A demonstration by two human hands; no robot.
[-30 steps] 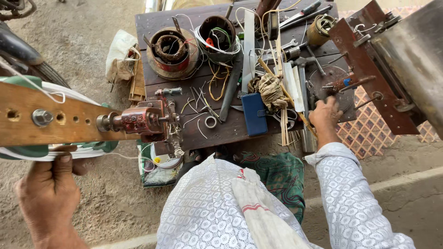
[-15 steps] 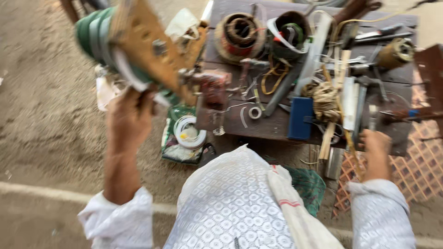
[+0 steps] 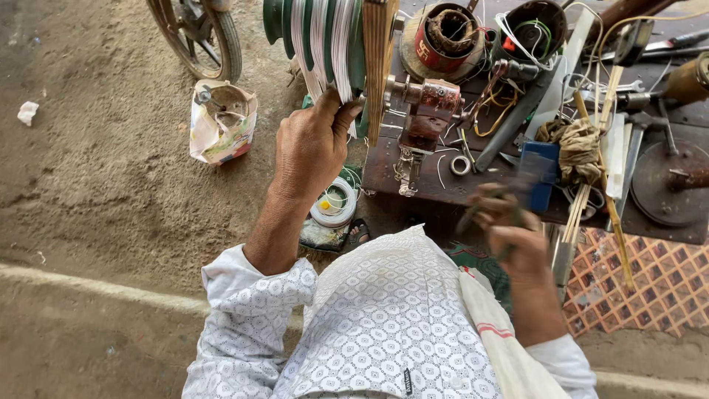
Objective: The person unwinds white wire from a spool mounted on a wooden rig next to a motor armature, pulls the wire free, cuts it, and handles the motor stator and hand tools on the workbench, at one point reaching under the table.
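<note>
My left hand [image 3: 314, 144] grips the rim of a green grooved winding wheel [image 3: 317, 41] wound with white wire, next to its upright wooden board [image 3: 377, 66]. The wheel sits on a reddish-brown winding machine [image 3: 432, 111] at the left end of the dark workbench [image 3: 391, 174]. My right hand [image 3: 509, 225], blurred, is lifted at the bench's front edge and holds a thin dark tool [image 3: 480, 207]. A blue box [image 3: 540, 174] lies just beyond it.
The bench carries two round motor stators [image 3: 447, 33] [image 3: 535, 29], loose wires, sticks, a rag bundle [image 3: 580, 140] and a metal disc [image 3: 668, 185]. On the dirt ground are a paper bag [image 3: 221, 122], a white wire spool [image 3: 334, 203] and a bike wheel [image 3: 199, 33].
The view has swung left. My left hand has gone from under the wooden board up to the wheel's rim. My right hand has drawn back from the bench's right side to its front edge.
</note>
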